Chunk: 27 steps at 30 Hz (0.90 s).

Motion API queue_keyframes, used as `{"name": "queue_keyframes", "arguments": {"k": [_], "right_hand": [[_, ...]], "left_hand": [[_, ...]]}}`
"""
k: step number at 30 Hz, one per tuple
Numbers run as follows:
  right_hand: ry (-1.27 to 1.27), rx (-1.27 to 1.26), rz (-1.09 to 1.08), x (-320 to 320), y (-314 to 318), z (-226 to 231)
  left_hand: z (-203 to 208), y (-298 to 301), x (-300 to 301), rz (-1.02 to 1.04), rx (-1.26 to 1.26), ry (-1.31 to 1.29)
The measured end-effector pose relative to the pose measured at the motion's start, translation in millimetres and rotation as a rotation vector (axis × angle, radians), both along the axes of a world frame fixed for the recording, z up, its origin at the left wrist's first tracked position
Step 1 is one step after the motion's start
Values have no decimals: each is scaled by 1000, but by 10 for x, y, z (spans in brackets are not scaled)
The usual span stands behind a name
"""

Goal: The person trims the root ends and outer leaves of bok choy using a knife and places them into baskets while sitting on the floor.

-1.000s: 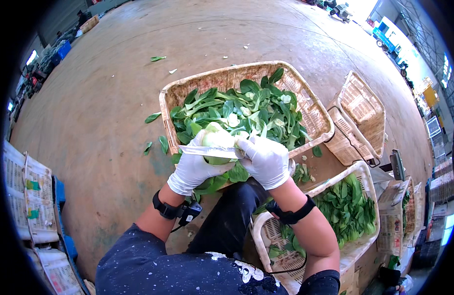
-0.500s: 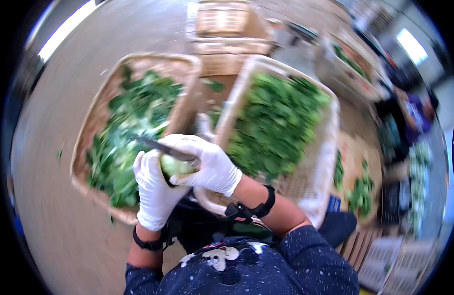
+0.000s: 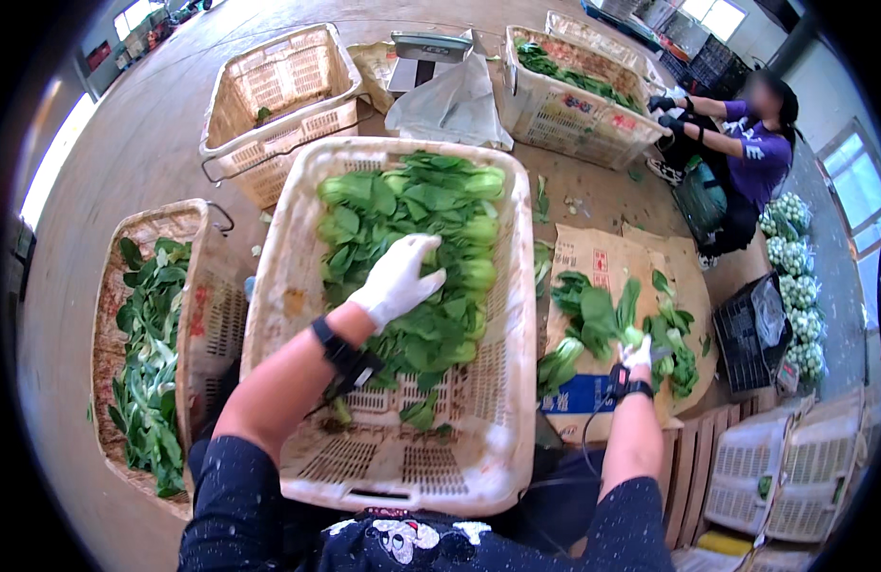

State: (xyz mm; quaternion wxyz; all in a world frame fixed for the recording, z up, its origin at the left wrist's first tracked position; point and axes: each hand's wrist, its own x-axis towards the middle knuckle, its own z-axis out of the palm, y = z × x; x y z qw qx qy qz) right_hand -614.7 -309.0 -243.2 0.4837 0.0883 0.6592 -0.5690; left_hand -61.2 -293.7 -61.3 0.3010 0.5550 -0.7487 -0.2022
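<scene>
My left hand (image 3: 395, 280), in a white glove, is over the large white plastic crate (image 3: 269, 381) in front of me. Its fingers are apart with nothing in them, close above rows of bok choy (image 3: 393, 205). My right hand (image 3: 638, 355), gloved too, reaches down to the right, its fingers closed. A greyish, blade-like sliver, seemingly the knife (image 3: 662, 353), shows beside it. These fingertips touch or nearly touch the pale stem of a loose bok choy (image 3: 598, 319). Several more heads lie around it on a brown paper sack (image 3: 574, 250).
A crate of loose leaves (image 3: 197, 286) stands at the left. Behind are a nearly bare crate (image 3: 278, 81) and a scale (image 3: 431, 46). Far right, a person (image 3: 760, 148) in dark gloves works at another crate (image 3: 574, 129). A black crate (image 3: 746, 334) stands beside bagged pale vegetables (image 3: 793, 286).
My hands were together over the leaf crate, with a knife and a pale vegetable. They have parted: left over the bok choy crate, right down to the sack. The view has swung right.
</scene>
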Motion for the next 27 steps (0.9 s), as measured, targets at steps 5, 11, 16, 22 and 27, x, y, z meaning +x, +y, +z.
{"name": "queue_keyframes", "arguments": {"k": [5, 11, 16, 22, 27], "right_hand": [[53, 147, -135, -68, -89, -278], [109, -193, -26, 744, -648, 633], [440, -757, 343, 2123, -700, 2140], [1166, -1486, 1060, 4307, 391, 3214], [1611, -1920, 1200, 5752, 1140, 3536]], "left_hand": [[-387, -1668, -896, 265, -141, -341], [-457, -1921, -1045, 421, -150, -463], [131, -859, -72, 94, -211, 710], [951, 1058, 1034, 195, 76, 1164], [1353, 2216, 1711, 417, -236, 894]]}}
